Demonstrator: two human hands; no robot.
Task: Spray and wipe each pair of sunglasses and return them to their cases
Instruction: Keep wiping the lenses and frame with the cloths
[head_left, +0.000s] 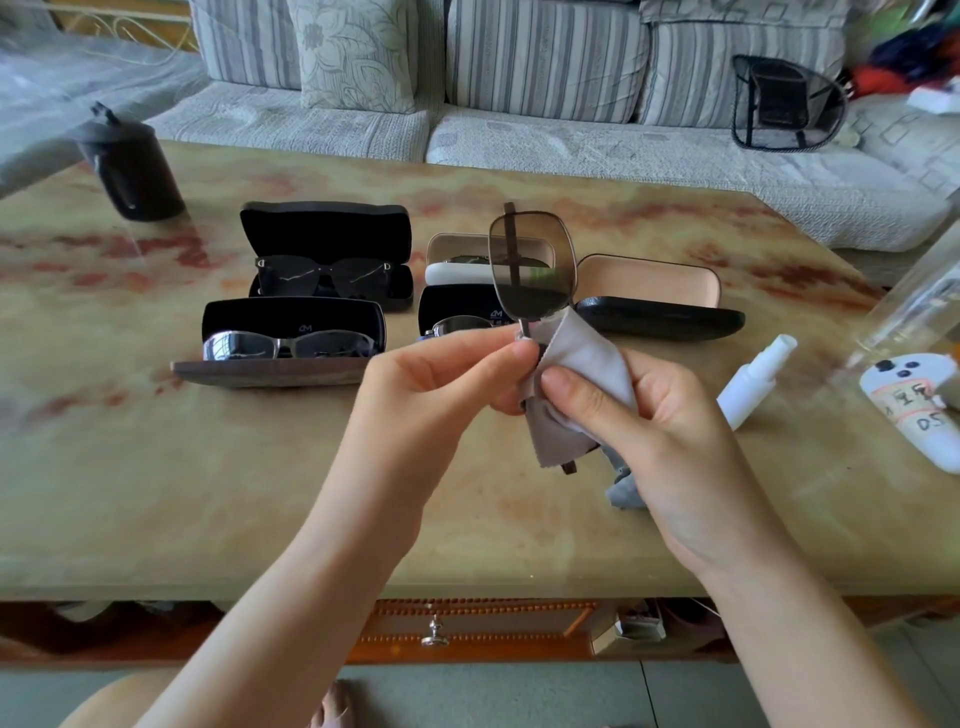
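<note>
Wiping seems midway at frame centre: left hand pinches brown-tinted metal-framed sunglasses, right hand grips pale grey cloth against them. Empty tan-lined case, right of centre, awaits; other pairs sit cased.

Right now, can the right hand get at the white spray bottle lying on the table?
Probably yes. The spray bottle lies close beside the right hand, with bare table between them. But that hand grips the cloth, so it must free itself first.
</note>
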